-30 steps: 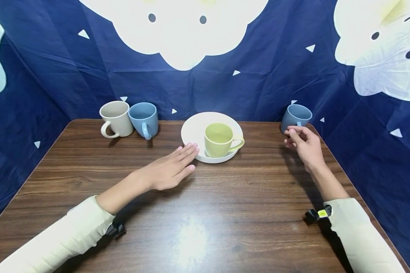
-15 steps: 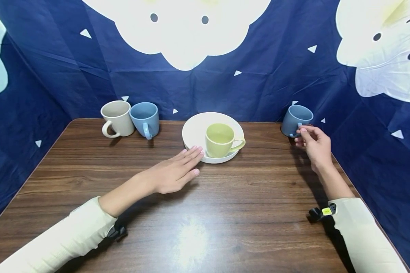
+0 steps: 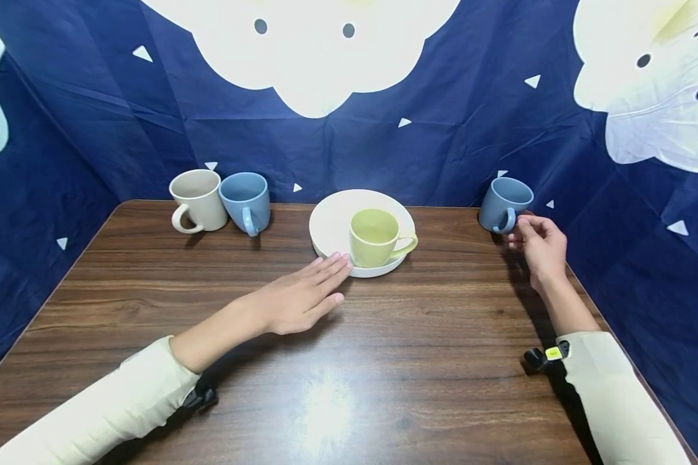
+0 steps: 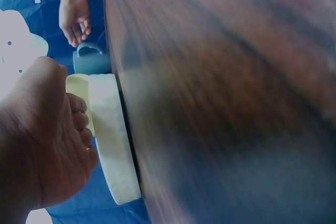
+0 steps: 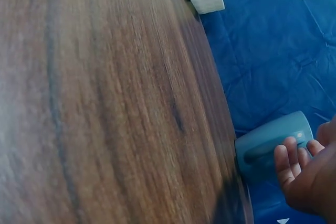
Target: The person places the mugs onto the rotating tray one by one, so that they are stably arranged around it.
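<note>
My left hand (image 3: 296,297) is held flat, fingers straight, with its fingertips over the front left rim of a white plate (image 3: 329,223). On that plate, right of its middle, stands a light green cup (image 3: 368,250), handle toward the right. In the left wrist view the fingers partly cover the green cup (image 4: 79,86). At the back right corner a blue-grey mug (image 3: 496,210) stands upright. My right hand (image 3: 543,252) is just right of the mug's handle, fingers loosely bent and holding nothing. The left wrist view shows a small gap between that hand (image 4: 73,18) and the handle.
A beige mug (image 3: 209,210) and a lighter blue mug (image 3: 256,203) stand side by side at the back left of the brown wooden table (image 3: 419,361). A dark blue cloth (image 3: 349,152) with white cloud shapes hangs behind the table's far edge and along its sides.
My right hand has moved right, from in front of the blue-grey mug to beside its handle, now away from it. My left hand has slid slightly right along the plate's front rim.
</note>
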The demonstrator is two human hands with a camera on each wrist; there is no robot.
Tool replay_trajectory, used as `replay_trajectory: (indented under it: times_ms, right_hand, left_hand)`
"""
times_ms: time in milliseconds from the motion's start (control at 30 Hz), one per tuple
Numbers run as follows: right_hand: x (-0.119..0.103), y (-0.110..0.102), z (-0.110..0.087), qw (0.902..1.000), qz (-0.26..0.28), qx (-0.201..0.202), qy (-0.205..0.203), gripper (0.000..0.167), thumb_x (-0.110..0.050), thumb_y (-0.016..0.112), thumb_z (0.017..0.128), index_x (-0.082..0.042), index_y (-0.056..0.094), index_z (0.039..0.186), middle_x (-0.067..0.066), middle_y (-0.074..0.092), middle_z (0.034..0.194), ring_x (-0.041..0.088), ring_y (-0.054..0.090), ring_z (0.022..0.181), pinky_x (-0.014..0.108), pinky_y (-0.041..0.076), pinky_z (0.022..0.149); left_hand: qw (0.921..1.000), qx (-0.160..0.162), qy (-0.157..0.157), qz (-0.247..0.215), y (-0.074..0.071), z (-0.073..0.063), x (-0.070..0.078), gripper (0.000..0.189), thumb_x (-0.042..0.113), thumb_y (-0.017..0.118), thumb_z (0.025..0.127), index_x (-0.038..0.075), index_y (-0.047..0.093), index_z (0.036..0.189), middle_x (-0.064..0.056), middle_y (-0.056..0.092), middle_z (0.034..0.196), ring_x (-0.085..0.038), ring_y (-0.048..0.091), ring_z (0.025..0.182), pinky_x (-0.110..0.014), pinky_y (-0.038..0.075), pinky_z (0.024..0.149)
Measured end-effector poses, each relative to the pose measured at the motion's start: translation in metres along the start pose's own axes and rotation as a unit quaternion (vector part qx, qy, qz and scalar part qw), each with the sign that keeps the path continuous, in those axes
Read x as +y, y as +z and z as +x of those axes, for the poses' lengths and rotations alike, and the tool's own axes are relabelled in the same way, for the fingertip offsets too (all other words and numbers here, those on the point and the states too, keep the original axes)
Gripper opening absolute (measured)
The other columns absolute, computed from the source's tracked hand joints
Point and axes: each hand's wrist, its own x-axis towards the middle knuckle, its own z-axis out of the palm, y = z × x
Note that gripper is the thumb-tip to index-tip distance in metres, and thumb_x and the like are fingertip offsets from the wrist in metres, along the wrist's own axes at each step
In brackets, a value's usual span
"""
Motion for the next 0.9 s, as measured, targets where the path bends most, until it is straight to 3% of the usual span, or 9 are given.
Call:
replay_trajectory:
  times_ms: [567,900]
  right_hand:
    - [0.008,0.003,0.005,0.9990,0.010,-0.011,0.042,0.004,-0.009,0.060,0.116,-0.009,0.063,0.114,-0.007,0.072,0.087,0.003,0.074,0.064,0.018,0.065,0.062]
    - [0.011,0.007,0.005,0.9976,0.026,-0.040,0.050,0.009,-0.014,0.055,0.120,-0.007,0.060,0.117,-0.007,0.077,0.084,0.004,0.077,0.068,0.019,0.066,0.065]
  left_hand:
    - [0.9995,-0.026,0.015,-0.003,0.006,0.005,0.012,0.067,0.045,0.029,0.125,0.007,0.021,0.179,-0.009,0.008,0.191,-0.026,0.005,0.179,-0.048,0.012,0.147]
    - [0.9994,-0.016,0.031,0.006,0.007,0.006,0.016,0.067,0.043,0.031,0.125,0.004,0.023,0.179,-0.013,0.012,0.191,-0.031,0.010,0.179,-0.052,0.015,0.147]
